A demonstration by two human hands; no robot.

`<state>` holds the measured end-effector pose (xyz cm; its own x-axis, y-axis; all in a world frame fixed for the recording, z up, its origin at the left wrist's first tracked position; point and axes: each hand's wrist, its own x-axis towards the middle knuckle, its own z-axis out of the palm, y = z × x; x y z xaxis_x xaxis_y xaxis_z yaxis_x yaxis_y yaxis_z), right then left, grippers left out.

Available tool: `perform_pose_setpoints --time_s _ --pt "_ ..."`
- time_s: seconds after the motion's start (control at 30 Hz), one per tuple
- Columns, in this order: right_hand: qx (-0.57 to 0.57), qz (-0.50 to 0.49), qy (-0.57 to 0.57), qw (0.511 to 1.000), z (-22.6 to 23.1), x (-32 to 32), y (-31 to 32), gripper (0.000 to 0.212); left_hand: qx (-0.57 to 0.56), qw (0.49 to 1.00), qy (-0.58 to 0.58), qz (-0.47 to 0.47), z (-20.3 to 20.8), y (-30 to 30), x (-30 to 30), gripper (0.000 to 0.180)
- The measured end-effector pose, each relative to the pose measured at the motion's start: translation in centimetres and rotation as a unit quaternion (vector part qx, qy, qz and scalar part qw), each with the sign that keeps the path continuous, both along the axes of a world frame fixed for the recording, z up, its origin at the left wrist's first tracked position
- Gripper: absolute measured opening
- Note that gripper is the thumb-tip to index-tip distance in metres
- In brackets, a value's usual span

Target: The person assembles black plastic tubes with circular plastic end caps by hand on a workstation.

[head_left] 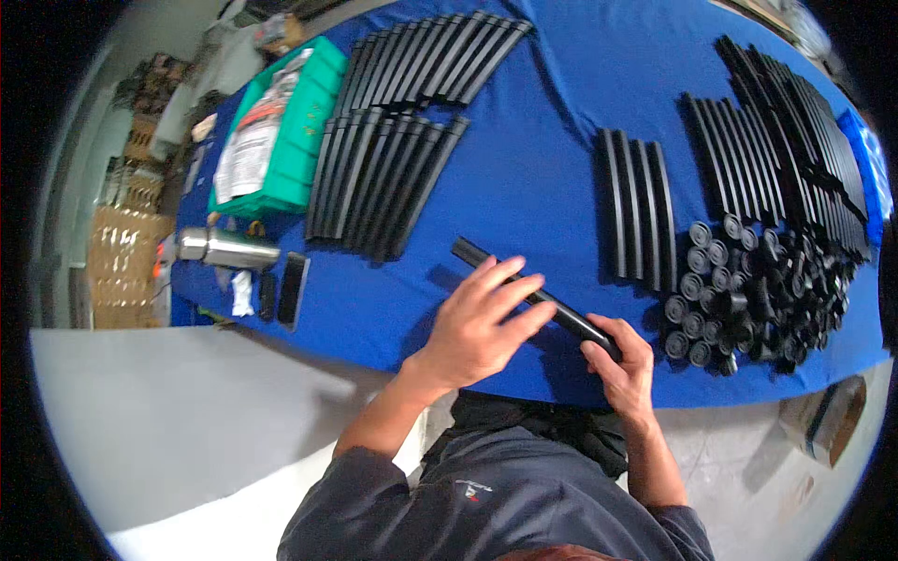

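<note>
A black tube slants over the blue cloth in front of me, its far end up to the left. My right hand is closed round the near end of this tube. Over the tube's middle lies my left hand, fingers stretched and spread; whether its palm touches the tube is hidden. Several loose black tubes lie side by side beyond my right hand. To the right of that hand is a heap of round black caps.
The table has a blue cloth. Rows of black tubes lie at left, and more tubes at far right. A green crate holds a printed bag. Near it are a steel flask and a phone.
</note>
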<state>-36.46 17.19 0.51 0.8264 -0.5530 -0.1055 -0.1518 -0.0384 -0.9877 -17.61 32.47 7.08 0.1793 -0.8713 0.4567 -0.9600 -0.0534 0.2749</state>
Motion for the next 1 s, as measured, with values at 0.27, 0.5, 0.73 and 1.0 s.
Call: perform_pose_setpoints --time_s 0.27,0.5,0.73,1.0 --pt "0.056 0.033 -0.06 0.996 -0.1 -0.2 0.2 0.053 0.076 0.993 0.032 -0.079 -1.2 0.5 1.2 0.025" --pt "0.228 -0.029 -0.102 0.968 -1.2 0.2 0.0 0.074 0.027 0.961 -0.028 0.275 0.6 3.1 11.5 0.031" --pt "0.207 -0.011 -0.084 0.975 -1.4 0.5 0.1 0.058 0.169 0.893 -0.106 0.403 -1.0 3.6 21.3 0.034" --pt "0.201 0.001 -0.07 0.977 -1.7 0.3 0.0 0.049 0.214 0.865 -0.105 0.442 -1.6 2.3 23.1 0.033"
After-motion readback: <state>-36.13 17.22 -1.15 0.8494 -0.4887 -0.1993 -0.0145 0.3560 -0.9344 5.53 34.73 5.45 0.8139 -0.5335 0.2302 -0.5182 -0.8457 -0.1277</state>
